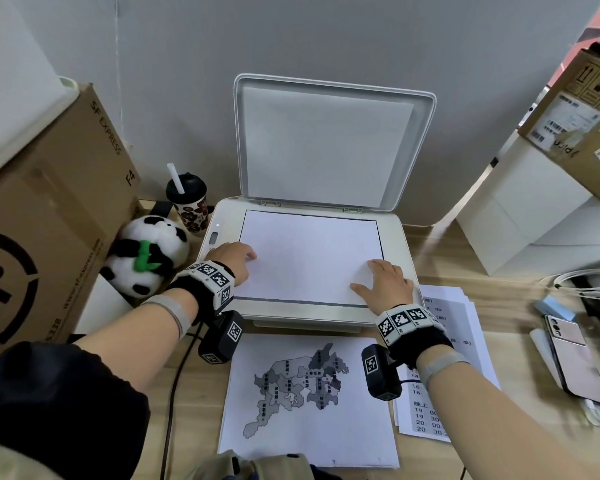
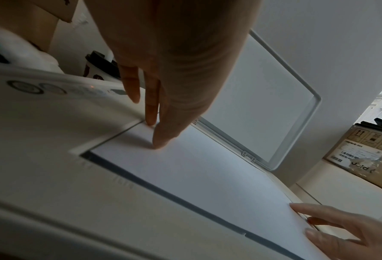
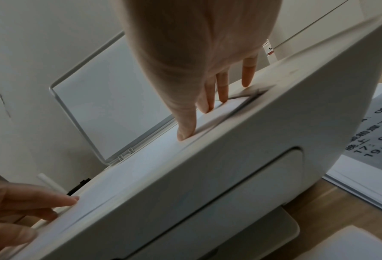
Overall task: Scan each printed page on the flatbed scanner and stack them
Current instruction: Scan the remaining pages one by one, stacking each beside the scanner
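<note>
The white flatbed scanner (image 1: pixel 400 244) stands against the wall with its lid (image 1: pixel 329 143) raised. A blank-side-up sheet (image 1: pixel 309 258) lies on the glass. My left hand (image 1: pixel 243 261) presses straight fingers (image 2: pixel 151 114) on the sheet's far left corner. My right hand (image 1: pixel 378 275) lies flat on the sheet's near right corner, fingers (image 3: pixel 207 102) extended. A printed map page (image 1: pixel 309 393) lies face up on the desk in front of the scanner. A pile of printed pages (image 1: pixel 465 323) sits to the scanner's right, partly under my right wrist.
A large cardboard box (image 1: pixel 49 220), a panda plush (image 1: pixel 146 258) and a cup with a straw (image 1: pixel 187 202) crowd the scanner's left side. White boxes (image 1: pixel 534 220) and another carton (image 1: pixel 586 126) stand at right, with a phone (image 1: pixel 575 362) and cables (image 1: pixel 586 282) nearer.
</note>
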`<state>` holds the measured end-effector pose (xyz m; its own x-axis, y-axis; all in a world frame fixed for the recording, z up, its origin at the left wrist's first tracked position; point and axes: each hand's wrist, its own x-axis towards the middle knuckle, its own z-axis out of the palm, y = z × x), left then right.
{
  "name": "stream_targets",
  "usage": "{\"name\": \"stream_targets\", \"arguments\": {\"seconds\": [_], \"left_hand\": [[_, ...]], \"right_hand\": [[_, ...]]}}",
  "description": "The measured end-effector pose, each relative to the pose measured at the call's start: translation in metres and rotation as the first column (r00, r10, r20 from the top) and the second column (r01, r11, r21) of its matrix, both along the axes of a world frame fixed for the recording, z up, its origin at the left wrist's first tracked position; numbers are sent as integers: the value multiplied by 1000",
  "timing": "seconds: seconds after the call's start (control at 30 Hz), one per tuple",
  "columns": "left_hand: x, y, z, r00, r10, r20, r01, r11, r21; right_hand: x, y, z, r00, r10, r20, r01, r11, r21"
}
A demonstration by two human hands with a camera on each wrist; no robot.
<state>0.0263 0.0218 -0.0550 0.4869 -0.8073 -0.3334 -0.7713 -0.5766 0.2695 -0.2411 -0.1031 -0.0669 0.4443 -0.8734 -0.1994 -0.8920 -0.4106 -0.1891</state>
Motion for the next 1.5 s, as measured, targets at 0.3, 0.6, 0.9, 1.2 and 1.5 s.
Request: {"name": "stream_targets", "arguments": {"seconds": [0.3, 0.6, 0.9, 1.2, 1.5], "left_hand": [[0, -1, -2, 1000, -12, -3, 12, 1000, -1], [0, -3, -2, 1000, -20, 2, 20, 1000, 8], [-2, -6, -3, 999, -32, 4, 32, 999, 13], [21, -48, 34, 977, 111, -180, -161, 942, -293], [45, -116, 87, 738, 321, -593, -592, 730, -342]], "right_hand": [[1, -2, 4, 1000, -7, 1, 7, 1000, 23], [1, 2, 5, 1000, -24, 4, 24, 999, 29], [-1, 3, -5, 980, -85, 180, 86, 996, 2], [-19, -14, -10, 252, -573, 780, 562, 743, 364], [-26, -19, -17, 174, -599, 782, 555, 716, 424]]}}
